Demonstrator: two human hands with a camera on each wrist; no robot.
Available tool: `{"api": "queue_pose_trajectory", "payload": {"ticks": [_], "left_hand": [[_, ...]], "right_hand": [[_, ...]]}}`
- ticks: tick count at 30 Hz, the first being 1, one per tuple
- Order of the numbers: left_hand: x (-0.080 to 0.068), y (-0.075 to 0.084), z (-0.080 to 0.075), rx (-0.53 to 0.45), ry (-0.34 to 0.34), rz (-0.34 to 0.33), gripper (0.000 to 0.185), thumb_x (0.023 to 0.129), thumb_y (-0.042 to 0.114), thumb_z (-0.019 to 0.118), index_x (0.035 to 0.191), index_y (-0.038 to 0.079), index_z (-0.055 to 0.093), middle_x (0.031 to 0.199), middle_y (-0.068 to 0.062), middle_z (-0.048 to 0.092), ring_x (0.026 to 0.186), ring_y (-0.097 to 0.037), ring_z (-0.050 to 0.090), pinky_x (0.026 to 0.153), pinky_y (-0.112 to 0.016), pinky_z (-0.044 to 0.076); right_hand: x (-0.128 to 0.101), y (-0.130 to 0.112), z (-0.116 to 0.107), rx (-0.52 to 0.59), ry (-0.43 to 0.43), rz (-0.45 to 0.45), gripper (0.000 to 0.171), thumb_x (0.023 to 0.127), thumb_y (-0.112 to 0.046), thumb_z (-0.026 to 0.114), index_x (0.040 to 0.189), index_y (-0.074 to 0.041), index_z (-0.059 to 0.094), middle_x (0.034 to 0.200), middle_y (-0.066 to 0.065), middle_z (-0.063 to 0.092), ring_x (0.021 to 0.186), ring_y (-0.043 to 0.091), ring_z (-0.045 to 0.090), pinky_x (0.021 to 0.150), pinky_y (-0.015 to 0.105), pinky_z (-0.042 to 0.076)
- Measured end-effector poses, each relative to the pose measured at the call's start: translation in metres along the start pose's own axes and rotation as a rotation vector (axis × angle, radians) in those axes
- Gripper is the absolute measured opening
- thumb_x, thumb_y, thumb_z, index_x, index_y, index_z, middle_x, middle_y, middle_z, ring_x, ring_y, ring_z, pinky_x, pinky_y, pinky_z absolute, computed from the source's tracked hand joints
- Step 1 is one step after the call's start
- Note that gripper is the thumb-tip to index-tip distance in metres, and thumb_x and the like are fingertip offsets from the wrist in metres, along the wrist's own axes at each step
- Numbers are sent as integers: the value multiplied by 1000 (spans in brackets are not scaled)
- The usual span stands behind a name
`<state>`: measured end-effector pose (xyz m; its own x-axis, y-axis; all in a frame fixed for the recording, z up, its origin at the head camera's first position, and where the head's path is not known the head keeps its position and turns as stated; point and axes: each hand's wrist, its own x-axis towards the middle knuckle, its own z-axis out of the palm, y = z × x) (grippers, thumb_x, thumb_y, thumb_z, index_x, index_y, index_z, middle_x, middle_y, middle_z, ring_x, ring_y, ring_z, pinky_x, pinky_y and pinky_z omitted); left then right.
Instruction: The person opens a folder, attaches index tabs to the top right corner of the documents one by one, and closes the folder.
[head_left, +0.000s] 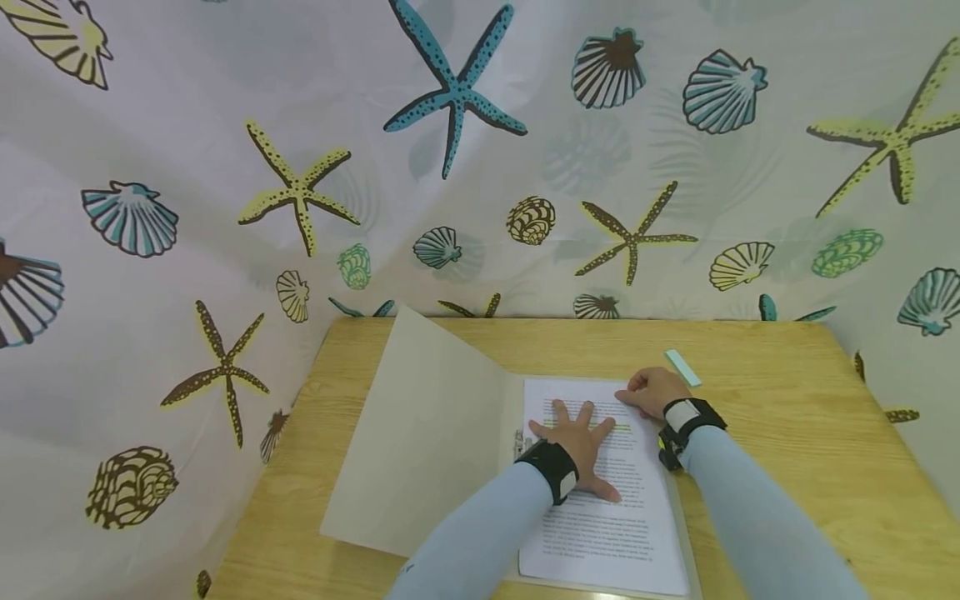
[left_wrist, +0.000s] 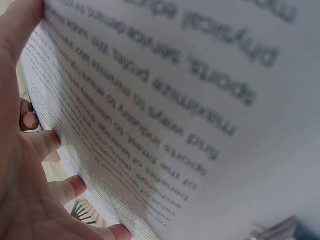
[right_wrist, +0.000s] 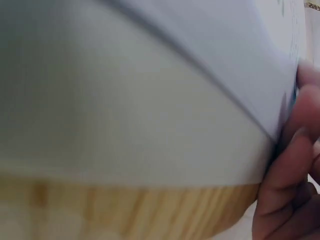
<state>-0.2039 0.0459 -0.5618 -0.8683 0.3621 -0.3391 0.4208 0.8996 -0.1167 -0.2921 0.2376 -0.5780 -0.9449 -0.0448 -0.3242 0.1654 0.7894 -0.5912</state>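
Note:
A cream folder [head_left: 420, 433] lies opened on the table, its cover raised to the left. Inside it is a stack of printed paper [head_left: 600, 533], with a yellow highlighted line and a metal clip [head_left: 519, 443] by the spine. My left hand [head_left: 577, 446] presses on the text, fingers spread; several fingertips [left_wrist: 75, 185] show along the page in the left wrist view. At the paper's upper right edge, my right hand [head_left: 654, 392] pinches with curled fingers [right_wrist: 287, 170]. A thin bluish sliver [right_wrist: 296, 94] shows between those fingers and the sheet.
Behind my right hand a pale teal strip [head_left: 682, 367] lies on the wooden table [head_left: 795, 433]. A white curtain [head_left: 525, 158] printed with shells and starfish hangs along the table's back and sides. Both wrists carry black straps [head_left: 551, 471] with cameras.

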Motion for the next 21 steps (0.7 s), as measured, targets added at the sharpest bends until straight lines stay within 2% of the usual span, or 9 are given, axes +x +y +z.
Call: {"api": "queue_pose_trajectory", "payload": {"ticks": [6, 13, 21], "left_hand": [[1, -2, 1, -14, 13, 0, 123, 41, 94, 56, 149, 51, 16, 159, 6, 17, 140, -43, 22, 84, -72, 39], [3, -2, 3, -7, 17, -3, 123, 39, 95, 55, 148, 52, 17, 159, 7, 18, 139, -43, 23, 83, -72, 39], [3, -1, 4, -18, 13, -6, 123, 39, 94, 56, 148, 53, 16, 159, 8, 16, 140, -42, 22, 84, -72, 39]], "right_hand": [[4, 1, -2, -26, -50, 15, 46, 78, -39, 79, 104, -4, 62, 88, 8, 63, 63, 16, 58, 54, 28, 42], [2, 1, 0, -23, -34, 9, 43, 81, -36, 77, 105, -5, 61, 96, 11, 62, 64, 16, 57, 54, 28, 43], [-2, -2, -2, 19, -22, 24, 31, 87, -28, 71, 103, -4, 61, 83, 7, 59, 58, 15, 56, 50, 28, 41]]}}
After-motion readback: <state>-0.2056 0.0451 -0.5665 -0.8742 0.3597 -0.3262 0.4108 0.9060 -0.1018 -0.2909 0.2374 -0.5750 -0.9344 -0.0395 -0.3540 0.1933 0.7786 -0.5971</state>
